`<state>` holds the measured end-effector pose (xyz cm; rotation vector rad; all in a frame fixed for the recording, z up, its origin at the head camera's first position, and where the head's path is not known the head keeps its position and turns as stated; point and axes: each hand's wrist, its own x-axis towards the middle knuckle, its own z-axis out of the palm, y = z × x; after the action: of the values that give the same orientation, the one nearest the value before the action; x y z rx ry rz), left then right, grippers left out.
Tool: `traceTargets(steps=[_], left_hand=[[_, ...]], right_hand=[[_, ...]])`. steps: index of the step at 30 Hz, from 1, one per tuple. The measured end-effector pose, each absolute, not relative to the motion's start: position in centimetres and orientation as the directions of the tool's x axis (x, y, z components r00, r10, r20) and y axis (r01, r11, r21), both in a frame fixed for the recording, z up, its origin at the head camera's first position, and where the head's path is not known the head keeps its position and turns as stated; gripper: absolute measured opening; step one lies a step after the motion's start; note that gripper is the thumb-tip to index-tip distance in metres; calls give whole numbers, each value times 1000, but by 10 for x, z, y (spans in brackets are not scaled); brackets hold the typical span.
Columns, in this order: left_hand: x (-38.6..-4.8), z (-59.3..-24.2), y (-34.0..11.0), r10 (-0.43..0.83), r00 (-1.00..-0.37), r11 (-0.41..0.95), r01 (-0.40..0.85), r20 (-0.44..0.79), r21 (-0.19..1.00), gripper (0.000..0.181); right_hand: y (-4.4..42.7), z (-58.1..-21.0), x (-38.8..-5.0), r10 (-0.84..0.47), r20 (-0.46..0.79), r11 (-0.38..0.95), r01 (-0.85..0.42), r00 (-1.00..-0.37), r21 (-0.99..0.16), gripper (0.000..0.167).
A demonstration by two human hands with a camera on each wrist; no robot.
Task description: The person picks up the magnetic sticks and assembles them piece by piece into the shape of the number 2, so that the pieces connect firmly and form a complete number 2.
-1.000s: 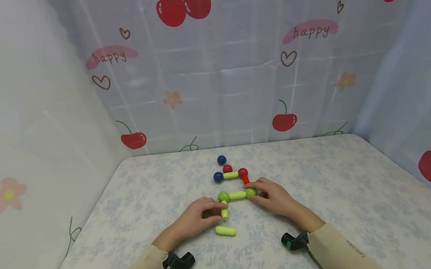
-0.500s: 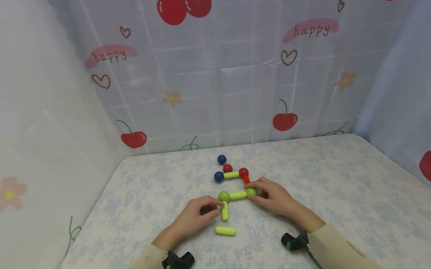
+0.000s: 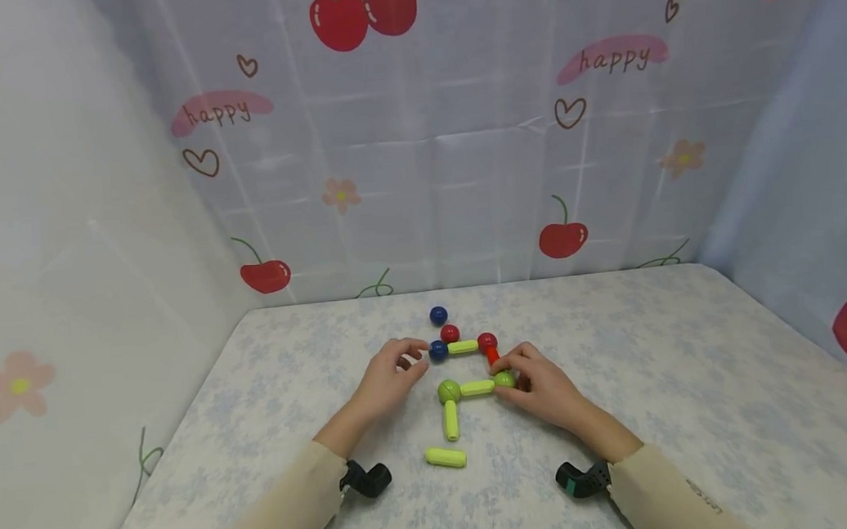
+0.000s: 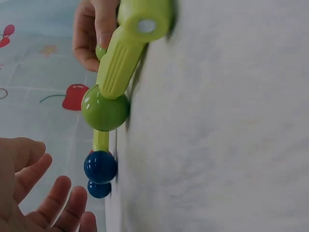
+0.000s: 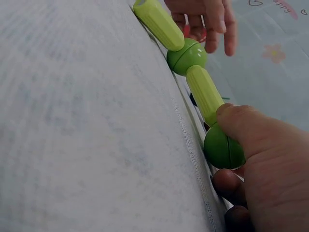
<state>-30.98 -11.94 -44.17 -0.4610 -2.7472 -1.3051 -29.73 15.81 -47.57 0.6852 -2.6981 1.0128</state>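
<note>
My right hand (image 3: 542,383) pinches the right green ball (image 3: 504,380) of a chain of balls and sticks on the table. From that ball a yellow-green stick (image 3: 477,388) runs left to another green ball (image 3: 449,391), which has a stick (image 3: 452,421) pointing toward me. A red stick (image 3: 492,356) leads back to a red ball (image 3: 486,342), then a yellow-green stick (image 3: 463,347) and a blue ball (image 3: 439,351). My left hand (image 3: 386,380) is beside that blue ball, fingers loosely bent and holding nothing; the left wrist view (image 4: 43,193) shows them spread.
Behind the chain lie a loose red ball (image 3: 450,333) and a second blue ball (image 3: 438,316). Nearer to me is a single yellow-green stick (image 3: 446,457). A printed curtain (image 3: 454,172) hangs behind the table (image 3: 619,324).
My left hand has left the stick pointing toward me and moved forward to beside the blue ball. The chain has shifted slightly right in view. My right hand keeps its hold.
</note>
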Motion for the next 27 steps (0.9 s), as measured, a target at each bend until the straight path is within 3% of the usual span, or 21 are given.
traceTargets(steps=[12,20,27], left_hand=[[-372,-434,-79,174,-982,613,163,69,773,36],[-393,-440,-78,146,-987,507,20,-63,862,37],[-398,-439,-68,161,-985,555,34,-68,831,37]], right_hand=[[160,-472,-298,-367,325,645,-490,-872,-586,21],[157,-471,-297,-368,326,652,-492,-871,-578,22],[159,-470,-297,-367,339,649,-500,-866,-573,21]])
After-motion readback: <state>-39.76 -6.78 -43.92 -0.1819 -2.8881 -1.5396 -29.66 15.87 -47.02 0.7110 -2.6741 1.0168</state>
